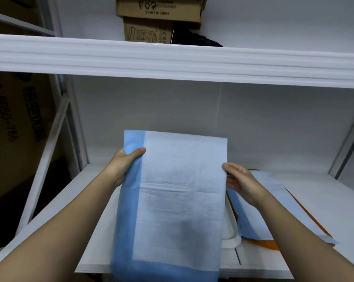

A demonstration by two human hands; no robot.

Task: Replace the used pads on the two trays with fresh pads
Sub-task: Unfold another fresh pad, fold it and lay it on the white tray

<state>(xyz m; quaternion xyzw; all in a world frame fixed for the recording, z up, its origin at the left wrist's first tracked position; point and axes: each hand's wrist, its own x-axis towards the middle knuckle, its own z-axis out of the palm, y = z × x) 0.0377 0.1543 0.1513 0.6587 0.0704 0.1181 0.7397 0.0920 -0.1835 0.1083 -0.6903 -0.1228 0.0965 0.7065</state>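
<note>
L fingers (pixel 138 152) pinch pad (pixel 178 200) edge; R hand (pixel 240 181) touching opp edge

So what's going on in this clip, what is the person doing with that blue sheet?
A person stands at a white shelf and holds up a folded blue-edged pad. The left hand grips its left edge with the thumb on top; the right hand is at its right edge, fingers loosely extended. Lower right, another pad lies over an orange tray, and a white tray shows partly behind the held pad.
</note>
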